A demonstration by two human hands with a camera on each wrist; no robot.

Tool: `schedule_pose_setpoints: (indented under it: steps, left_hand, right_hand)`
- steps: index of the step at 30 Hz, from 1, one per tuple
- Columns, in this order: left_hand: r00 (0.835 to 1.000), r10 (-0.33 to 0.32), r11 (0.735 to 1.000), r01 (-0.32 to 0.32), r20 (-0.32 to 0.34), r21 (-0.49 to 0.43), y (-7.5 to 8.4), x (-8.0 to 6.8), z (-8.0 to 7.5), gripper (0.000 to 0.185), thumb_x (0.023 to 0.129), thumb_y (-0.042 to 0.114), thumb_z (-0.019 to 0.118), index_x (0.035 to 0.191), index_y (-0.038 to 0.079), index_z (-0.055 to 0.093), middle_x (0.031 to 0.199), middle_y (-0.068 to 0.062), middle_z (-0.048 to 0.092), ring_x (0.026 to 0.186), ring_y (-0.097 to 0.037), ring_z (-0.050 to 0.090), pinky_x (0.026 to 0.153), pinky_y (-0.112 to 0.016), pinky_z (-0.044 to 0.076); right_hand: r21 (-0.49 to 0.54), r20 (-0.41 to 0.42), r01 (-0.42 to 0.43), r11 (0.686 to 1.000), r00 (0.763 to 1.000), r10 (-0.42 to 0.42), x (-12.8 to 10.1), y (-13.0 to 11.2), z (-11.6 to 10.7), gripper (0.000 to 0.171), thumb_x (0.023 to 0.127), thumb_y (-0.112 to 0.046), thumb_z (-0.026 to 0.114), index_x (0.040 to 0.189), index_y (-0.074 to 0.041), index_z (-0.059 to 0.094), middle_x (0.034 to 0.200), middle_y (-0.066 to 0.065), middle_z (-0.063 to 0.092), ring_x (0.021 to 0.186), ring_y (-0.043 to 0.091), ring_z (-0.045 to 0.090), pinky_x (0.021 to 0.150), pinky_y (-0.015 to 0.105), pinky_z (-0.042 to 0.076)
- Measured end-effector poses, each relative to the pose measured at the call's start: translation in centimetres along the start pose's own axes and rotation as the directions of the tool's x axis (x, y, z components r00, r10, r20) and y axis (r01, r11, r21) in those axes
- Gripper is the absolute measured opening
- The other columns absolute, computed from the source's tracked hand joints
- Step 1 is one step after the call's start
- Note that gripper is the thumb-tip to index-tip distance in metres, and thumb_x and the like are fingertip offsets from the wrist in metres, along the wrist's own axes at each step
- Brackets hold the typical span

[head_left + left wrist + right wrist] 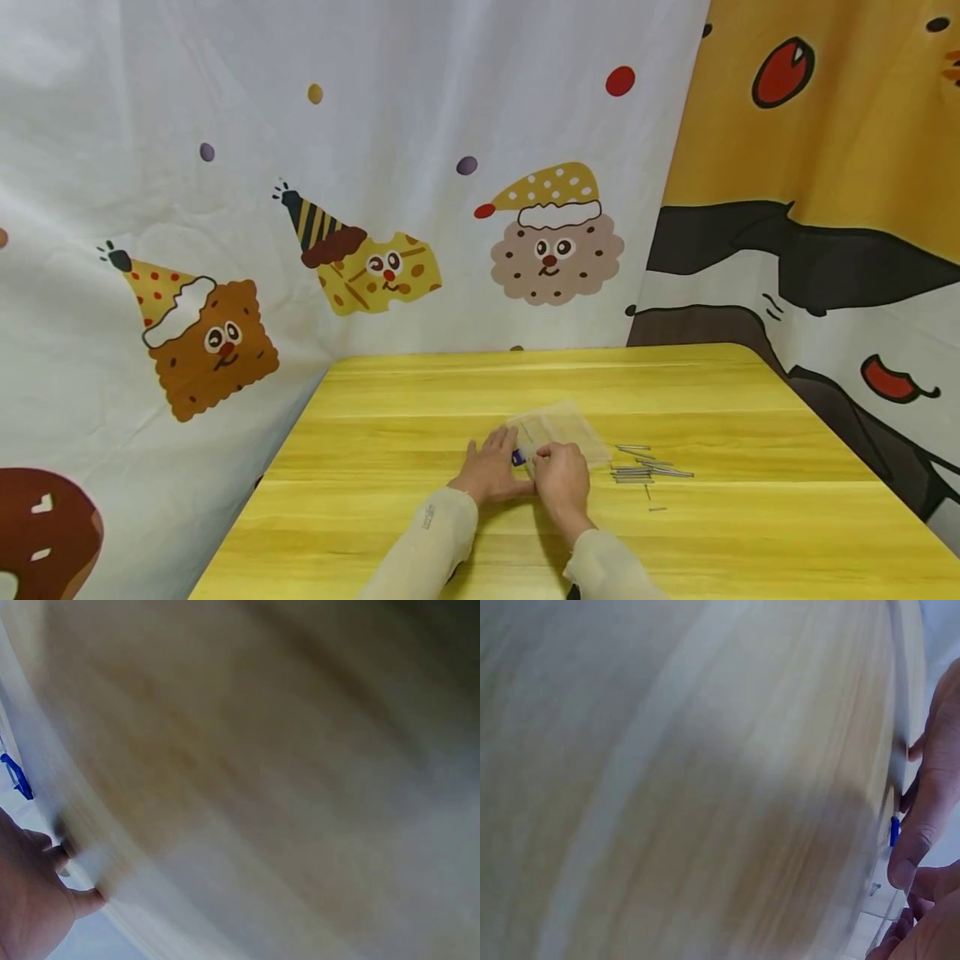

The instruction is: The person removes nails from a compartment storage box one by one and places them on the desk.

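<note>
Hands meet at the near middle of the desk (450,400), over a clear plastic bag (562,433) with a small blue part (517,457) at its near end. The left hand (491,475) lies flat, fingers straight, pinning that end; the right hand (561,477) curls its fingers on the bag's edge. Thin metal pins (648,471) lie loose just right of the bag. The step looks like opening or steadying the bag; next calls for a fine pinch on one pin.
</note>
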State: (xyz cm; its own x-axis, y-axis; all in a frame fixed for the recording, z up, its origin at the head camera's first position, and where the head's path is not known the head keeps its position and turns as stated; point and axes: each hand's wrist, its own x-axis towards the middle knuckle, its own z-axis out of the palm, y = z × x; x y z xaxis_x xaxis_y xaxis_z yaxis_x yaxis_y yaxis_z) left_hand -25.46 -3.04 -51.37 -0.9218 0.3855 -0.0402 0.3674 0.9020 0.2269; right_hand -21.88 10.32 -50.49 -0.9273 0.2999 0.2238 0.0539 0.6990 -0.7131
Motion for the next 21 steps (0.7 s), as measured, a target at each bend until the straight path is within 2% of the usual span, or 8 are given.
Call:
schedule_pose_setpoints:
  steps: [5,12,21]
  left_hand:
    - [1.0,0.006,1.0,-0.006,-0.004,-0.012,-0.1,0.1,0.1,0.107,0.079,0.072,0.065,0.157,0.009,0.027,0.159,-0.013,0.03,0.145,-0.029,0.029,0.112,-0.063,0.025]
    - [1.0,0.002,1.0,-0.002,0.001,-0.012,-0.1,0.1,0.2,0.105,0.08,0.07,0.066,0.157,0.009,0.027,0.159,-0.013,0.03,0.146,-0.029,0.029,0.112,-0.063,0.025]
    - [1.0,-0.003,1.0,0.003,-0.002,0.008,-0.1,0.2,0.3,0.106,0.08,0.072,0.065,0.157,0.01,0.027,0.159,-0.012,0.031,0.145,-0.028,0.03,0.112,-0.062,0.026]
  right_hand:
    - [-0.044,0.016,-0.049,0.998,0.999,0.049,-0.1,0.0,0.3,0.006,0.084,-0.015,0.077,0.083,-0.009,0.077,0.087,0.01,0.061,0.083,0.033,0.062,0.065,0.049,0.054]
    - [-0.104,-0.009,-0.032,0.994,0.999,0.031,-0.3,0.2,1.0,0.006,0.085,-0.019,0.077,0.082,-0.013,0.078,0.088,0.009,0.06,0.087,0.032,0.059,0.066,0.051,0.053]
    - [-0.166,0.034,-0.024,0.986,0.999,0.03,0.1,0.3,1.2,0.006,0.087,-0.018,0.074,0.086,-0.015,0.079,0.09,0.01,0.061,0.087,0.031,0.059,0.063,0.051,0.053]
